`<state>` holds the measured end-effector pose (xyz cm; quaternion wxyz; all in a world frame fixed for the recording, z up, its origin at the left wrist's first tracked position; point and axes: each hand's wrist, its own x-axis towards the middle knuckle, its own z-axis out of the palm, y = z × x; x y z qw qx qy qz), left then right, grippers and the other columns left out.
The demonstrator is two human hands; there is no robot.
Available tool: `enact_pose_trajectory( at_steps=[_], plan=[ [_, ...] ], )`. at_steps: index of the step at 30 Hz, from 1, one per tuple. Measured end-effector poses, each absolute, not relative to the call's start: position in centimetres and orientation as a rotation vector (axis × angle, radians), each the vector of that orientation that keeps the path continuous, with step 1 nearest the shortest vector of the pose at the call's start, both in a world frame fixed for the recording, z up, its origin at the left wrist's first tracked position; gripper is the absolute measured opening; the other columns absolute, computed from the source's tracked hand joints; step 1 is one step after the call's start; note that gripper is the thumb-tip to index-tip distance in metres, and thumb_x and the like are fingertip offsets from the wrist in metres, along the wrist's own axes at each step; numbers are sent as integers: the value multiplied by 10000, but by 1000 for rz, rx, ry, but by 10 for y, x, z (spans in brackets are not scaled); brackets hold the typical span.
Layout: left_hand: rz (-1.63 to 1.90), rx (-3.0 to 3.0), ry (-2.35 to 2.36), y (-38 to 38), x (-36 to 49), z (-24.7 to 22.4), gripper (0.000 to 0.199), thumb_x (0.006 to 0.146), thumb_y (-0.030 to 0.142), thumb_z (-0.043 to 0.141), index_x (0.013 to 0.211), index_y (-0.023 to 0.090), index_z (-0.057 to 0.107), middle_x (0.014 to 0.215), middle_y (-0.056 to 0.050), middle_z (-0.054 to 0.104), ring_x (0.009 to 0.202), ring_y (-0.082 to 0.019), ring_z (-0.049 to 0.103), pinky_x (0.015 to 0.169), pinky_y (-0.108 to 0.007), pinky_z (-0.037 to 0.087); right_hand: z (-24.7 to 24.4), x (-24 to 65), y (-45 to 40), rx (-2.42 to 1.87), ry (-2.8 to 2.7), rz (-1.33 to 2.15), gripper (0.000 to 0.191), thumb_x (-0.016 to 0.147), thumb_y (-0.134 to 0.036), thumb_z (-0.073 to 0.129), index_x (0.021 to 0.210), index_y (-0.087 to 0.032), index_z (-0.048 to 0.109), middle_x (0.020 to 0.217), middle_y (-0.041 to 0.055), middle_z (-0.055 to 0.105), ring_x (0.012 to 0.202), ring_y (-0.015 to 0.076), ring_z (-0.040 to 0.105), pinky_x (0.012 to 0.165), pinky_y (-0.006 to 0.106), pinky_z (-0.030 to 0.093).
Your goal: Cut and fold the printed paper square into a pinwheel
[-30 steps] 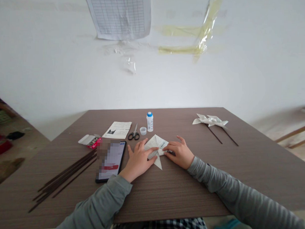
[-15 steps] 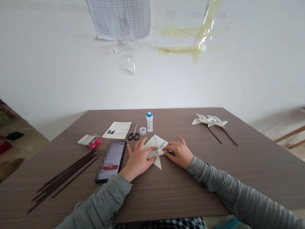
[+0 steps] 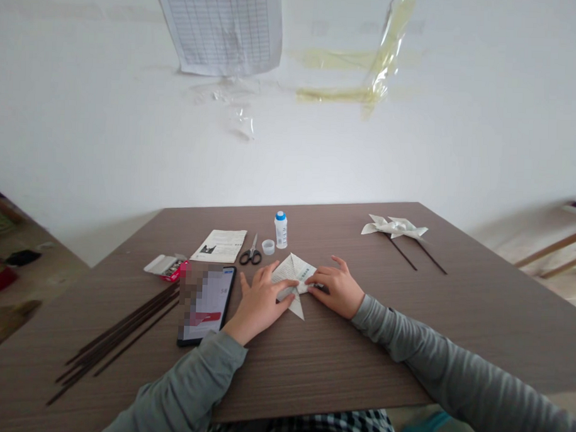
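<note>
A partly folded sheet of printed paper (image 3: 292, 266) lies on the table with folds running to its centre, like a pinwheel. My left hand (image 3: 261, 298) is on its left side, index fingertip and thumb holding the paper near the middle, the other fingers spread and raised. From the right, my right hand (image 3: 339, 288) pinches a corner of the sheet against the table, its thumb and index finger close together. Just behind the paper stand a white bottle with a blue cap (image 3: 280, 231) and a small clear cup-shaped cap (image 3: 268, 247). Black-handled scissors (image 3: 250, 256) lie left of them.
Two paper pinwheels on dark sticks (image 3: 395, 228) lie at the back right. On the left are a phone (image 3: 208, 314), several dark sticks (image 3: 118, 330), a small open red-and-white box (image 3: 166, 266) and printed paper sheets (image 3: 219, 246). The wall (image 3: 318, 160) borders the table's back edge.
The view has shifted slightly. Both hands stay on the folded paper in nearly the same positions.
</note>
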<state>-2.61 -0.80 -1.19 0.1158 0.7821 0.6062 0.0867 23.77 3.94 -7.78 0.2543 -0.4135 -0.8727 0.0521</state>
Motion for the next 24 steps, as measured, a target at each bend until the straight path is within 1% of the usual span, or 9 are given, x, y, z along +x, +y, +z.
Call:
enact_pose_trajectory(
  at_steps=[5,8,11,14,16,19,21,24],
  plan=[
    [262,2314,1762,-7,-27,-12,387,1210,291,874,1549,436,988,2055,-143,591,1905,-564,520,1494,-1078,200,-78,238,39,-1128,-2375,126,196,1205,-284,818,1288,-328,990,1185,66,969,1172,313,930,1509,756,445],
    [252,2307,1758,-8,-27,-12,398,1216,289,860,1578,411,968,2060,-160,579,1913,-561,506,1485,-1084,214,-78,237,39,-1121,-2380,123,188,1196,-277,823,1279,-316,987,1174,70,970,1166,312,929,1499,760,454],
    [248,2292,1750,-7,-28,-13,453,1221,283,845,1651,403,920,2068,-167,562,1933,-539,479,1497,-1064,232,-78,237,39,-1109,-2373,104,179,1194,-270,823,1259,-297,987,1162,78,968,1154,318,934,1484,759,472],
    [295,2305,1744,-6,-29,-15,528,1192,265,874,1701,403,892,2063,-179,561,1934,-551,473,1501,-1056,246,-77,236,38,-1110,-2371,99,184,1194,-267,821,1260,-295,990,1156,82,965,1153,327,935,1481,764,471],
    [324,2318,1739,-4,-29,-18,541,1170,262,899,1688,413,905,2045,-179,582,1915,-566,497,1494,-1058,264,-77,237,38,-1121,-2373,112,189,1193,-269,822,1267,-303,992,1153,78,965,1157,324,932,1487,759,461],
    [322,2331,1727,-5,-29,-19,480,1171,263,889,1617,430,951,2030,-157,604,1889,-567,530,1486,-1067,261,-76,237,38,-1133,-2369,120,191,1184,-270,831,1269,-328,992,1156,58,964,1163,312,931,1495,735,463],
    [291,2328,1724,-6,-28,-17,448,1196,264,852,1593,437,965,2049,-142,587,1896,-561,519,1485,-1075,243,-75,237,38,-1123,-2369,122,194,1179,-265,830,1272,-331,988,1164,60,965,1171,313,931,1492,734,465],
    [227,2320,1741,-8,-25,-12,452,1220,270,822,1612,449,957,2083,-130,547,1921,-554,486,1494,-1075,211,-73,235,38,-1124,-2371,151,190,1180,-270,819,1263,-319,983,1168,89,964,1181,332,929,1483,768,454]
  ],
)
